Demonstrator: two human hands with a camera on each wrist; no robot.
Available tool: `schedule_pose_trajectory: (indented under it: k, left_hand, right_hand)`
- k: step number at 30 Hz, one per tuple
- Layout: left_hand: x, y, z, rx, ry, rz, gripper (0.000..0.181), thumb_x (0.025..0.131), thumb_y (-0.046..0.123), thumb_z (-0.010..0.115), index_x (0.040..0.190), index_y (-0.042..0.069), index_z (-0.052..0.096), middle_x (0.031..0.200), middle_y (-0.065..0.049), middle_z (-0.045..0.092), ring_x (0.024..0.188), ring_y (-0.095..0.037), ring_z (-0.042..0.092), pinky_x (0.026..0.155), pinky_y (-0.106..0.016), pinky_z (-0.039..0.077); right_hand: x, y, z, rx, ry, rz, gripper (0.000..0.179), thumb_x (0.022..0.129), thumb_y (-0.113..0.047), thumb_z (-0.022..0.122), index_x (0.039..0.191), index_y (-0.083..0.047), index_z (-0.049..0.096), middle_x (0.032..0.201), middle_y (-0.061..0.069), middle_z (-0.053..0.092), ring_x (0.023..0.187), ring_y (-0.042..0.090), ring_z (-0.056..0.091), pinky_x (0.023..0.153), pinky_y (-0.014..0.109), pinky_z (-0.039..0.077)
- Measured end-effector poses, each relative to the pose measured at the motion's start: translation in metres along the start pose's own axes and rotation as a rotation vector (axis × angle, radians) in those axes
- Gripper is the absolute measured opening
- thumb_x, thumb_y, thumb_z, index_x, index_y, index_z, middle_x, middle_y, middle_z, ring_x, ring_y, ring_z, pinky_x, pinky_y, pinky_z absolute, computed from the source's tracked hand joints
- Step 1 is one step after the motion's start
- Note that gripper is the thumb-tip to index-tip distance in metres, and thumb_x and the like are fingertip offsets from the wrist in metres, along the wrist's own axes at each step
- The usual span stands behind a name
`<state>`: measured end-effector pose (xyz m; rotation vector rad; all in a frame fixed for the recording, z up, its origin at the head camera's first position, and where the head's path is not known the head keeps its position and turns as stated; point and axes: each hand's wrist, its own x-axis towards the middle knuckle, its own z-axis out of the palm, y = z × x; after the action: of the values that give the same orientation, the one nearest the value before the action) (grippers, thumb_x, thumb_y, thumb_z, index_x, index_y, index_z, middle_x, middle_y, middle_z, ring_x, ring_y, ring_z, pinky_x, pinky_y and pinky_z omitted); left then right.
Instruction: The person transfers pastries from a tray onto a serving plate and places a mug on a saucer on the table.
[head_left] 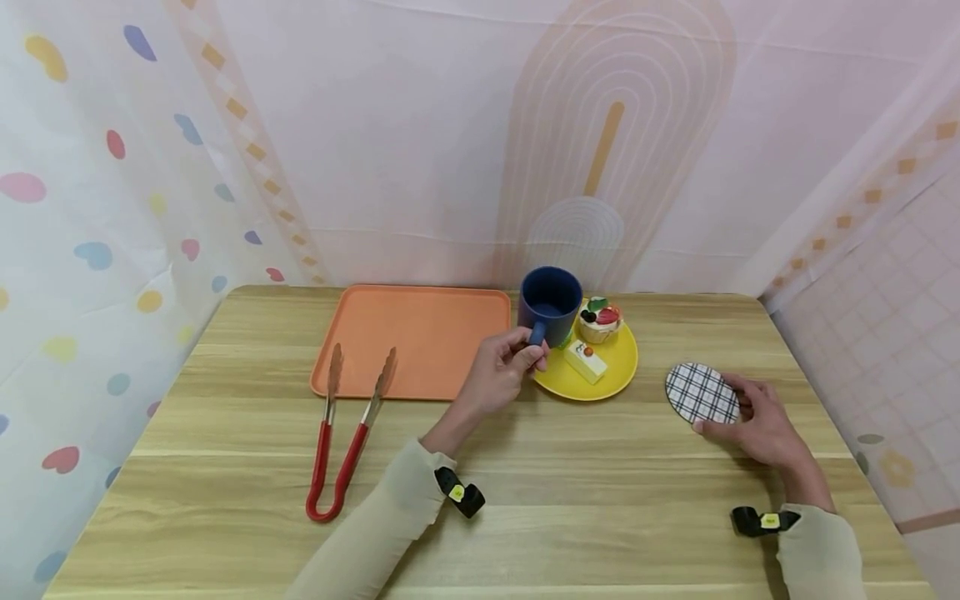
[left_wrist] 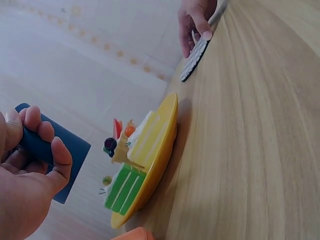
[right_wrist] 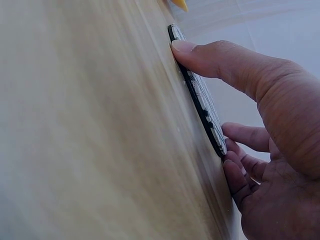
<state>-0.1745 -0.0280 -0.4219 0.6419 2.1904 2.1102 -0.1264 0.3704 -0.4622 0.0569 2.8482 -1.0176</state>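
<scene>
My left hand [head_left: 498,371] grips a dark blue mug [head_left: 551,300] by its handle. The mug is raised and overlaps the yellow plate [head_left: 588,390] in the head view; the left wrist view shows it apart from the plate. On the plate sit a fruit-topped cupcake [head_left: 598,325], a pale yellow cake slice [head_left: 586,362] and a green cake slice [left_wrist: 125,187], the latter mostly hidden behind the mug from above. At the right, my right hand [head_left: 761,421] holds a round checked coaster [head_left: 702,393] by its edge, thumb on the near side and fingers on the far right side, low over the wooden table.
An orange tray [head_left: 420,333] lies at the back left of the table [head_left: 585,500]. Tongs with red handles [head_left: 321,467] stand spread, their metal tips over the tray's front edge. A patterned cloth [head_left: 405,150] hangs right behind the table.
</scene>
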Motion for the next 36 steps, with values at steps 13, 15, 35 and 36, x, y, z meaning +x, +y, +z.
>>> schedule_pose_trajectory:
  k: [13,15,35,36]
  left_hand:
    - [-0.001,0.005,0.01,-0.013,-0.05,-0.011,0.019,0.106,0.01,0.053,0.102,-0.003,0.066,0.09,-0.019,0.066,0.084,-0.022,0.062,0.076,-0.029,0.053]
    - [-0.001,0.005,0.012,-0.02,-0.058,-0.013,0.018,0.106,0.01,0.053,0.102,-0.002,0.066,0.09,-0.019,0.066,0.086,-0.029,0.062,0.076,-0.029,0.053]
    - [0.001,0.006,0.031,-0.06,-0.123,-0.02,0.018,0.105,0.01,0.054,0.101,-0.003,0.066,0.089,-0.017,0.065,0.09,-0.048,0.058,0.073,-0.024,0.051]
    - [0.001,0.006,0.032,-0.061,-0.128,-0.017,0.018,0.106,0.01,0.054,0.102,-0.004,0.066,0.089,-0.017,0.065,0.09,-0.047,0.059,0.073,-0.023,0.051]
  right_hand:
    - [-0.001,-0.001,0.001,0.01,0.0,0.002,0.097,0.085,-0.034,0.084,0.155,0.005,0.03,0.14,0.031,0.029,0.115,0.04,0.043,0.081,0.028,0.04]
    - [-0.001,-0.002,0.002,0.013,0.0,0.004,0.097,0.085,-0.035,0.084,0.155,0.004,0.031,0.14,0.031,0.029,0.115,0.04,0.043,0.081,0.028,0.04]
    - [0.001,0.003,0.002,0.017,0.001,-0.001,0.097,0.085,-0.032,0.084,0.156,0.005,0.029,0.141,0.031,0.028,0.115,0.039,0.043,0.079,0.022,0.039]
    - [0.001,0.003,0.003,0.018,0.001,-0.002,0.097,0.086,-0.033,0.084,0.156,0.004,0.029,0.141,0.031,0.028,0.115,0.039,0.043,0.08,0.023,0.039]
